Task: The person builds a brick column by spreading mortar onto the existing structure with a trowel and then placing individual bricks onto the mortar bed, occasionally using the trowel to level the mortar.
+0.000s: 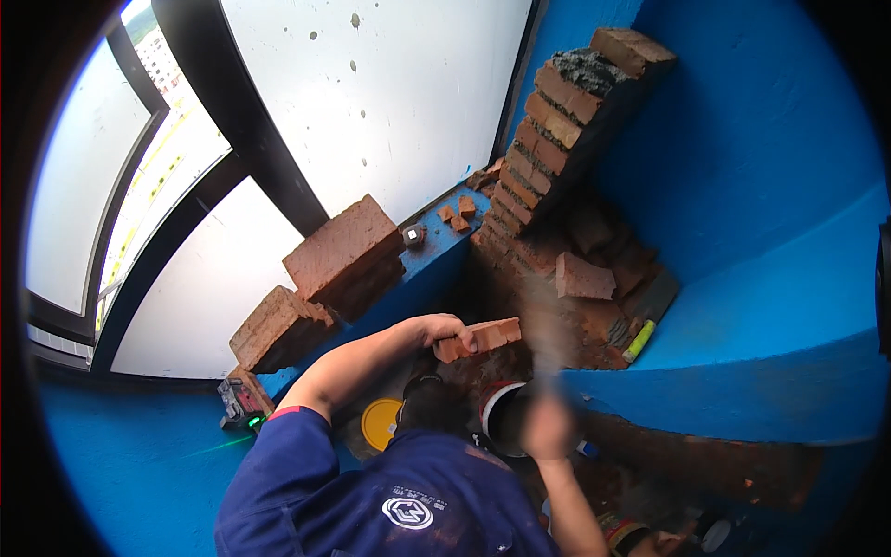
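Observation:
My left hand (448, 331) is closed round one end of a red brick (497, 336), held out over the work corner. Motion smears my right hand (549, 429), which is raised just right of the brick. From it a long greyish blur (552, 325) reaches upward, a tool whose kind I cannot make out. Below the brick, partly behind my right hand, stands a dark round bucket (492, 399) with a pale rim. Ahead, a narrow stepped stack of mortared bricks (538, 148) climbs along the blue wall, with wet grey mortar (587, 70) and a brick (633, 48) at its top.
Large bricks (343, 251) rest on the blue ledge by the window, near a small tape measure (414, 235) and brick pieces (459, 215). A device with a green light (239, 406) sits left. Broken bricks (585, 277), a yellow-green tube (639, 342) and a yellow lid (380, 423) lie around.

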A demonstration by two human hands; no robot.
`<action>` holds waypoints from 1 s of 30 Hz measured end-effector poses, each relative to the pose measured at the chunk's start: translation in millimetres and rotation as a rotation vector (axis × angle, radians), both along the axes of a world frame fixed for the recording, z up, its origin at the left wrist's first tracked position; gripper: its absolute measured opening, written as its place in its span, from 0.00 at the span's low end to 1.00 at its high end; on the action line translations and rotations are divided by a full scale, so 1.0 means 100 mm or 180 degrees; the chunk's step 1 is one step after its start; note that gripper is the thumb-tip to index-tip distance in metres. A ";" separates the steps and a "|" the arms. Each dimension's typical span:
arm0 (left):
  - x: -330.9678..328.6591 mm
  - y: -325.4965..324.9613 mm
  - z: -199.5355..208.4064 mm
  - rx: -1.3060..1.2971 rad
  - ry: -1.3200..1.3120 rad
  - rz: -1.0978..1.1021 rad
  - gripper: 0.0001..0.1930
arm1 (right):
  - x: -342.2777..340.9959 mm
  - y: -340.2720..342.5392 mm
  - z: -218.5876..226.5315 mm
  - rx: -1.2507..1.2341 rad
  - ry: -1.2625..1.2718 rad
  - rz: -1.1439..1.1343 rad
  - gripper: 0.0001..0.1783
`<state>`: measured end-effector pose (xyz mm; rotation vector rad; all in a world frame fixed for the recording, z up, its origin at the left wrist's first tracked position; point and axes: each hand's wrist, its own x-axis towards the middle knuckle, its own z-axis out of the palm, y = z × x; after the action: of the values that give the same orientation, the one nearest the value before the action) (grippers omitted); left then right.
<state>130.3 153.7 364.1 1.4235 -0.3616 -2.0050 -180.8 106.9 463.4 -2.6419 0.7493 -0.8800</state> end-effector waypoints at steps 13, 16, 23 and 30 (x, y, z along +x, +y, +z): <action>0.29 0.74 0.34 -0.1724 0.2506 0.1366 0.40 | -0.57 -0.11 -0.31 0.2319 0.0151 -0.0909 0.19; 0.12 0.76 0.52 -0.1892 0.2935 0.1746 0.40 | -0.76 0.10 -0.60 0.2792 0.0229 -0.1163 0.21; 0.35 0.24 2.22 -0.1775 0.1053 0.1829 0.32 | -1.56 0.59 -2.25 0.2182 0.0090 -0.0971 0.12; 0.78 -0.94 4.43 -0.2800 -0.2813 0.0686 0.32 | -1.19 0.84 -1.70 0.4279 -0.0387 -0.1778 0.25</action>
<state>207.9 59.7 807.1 1.5314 -1.2161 -0.7315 -299.8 191.3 293.5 -1.1992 1.4018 -0.3501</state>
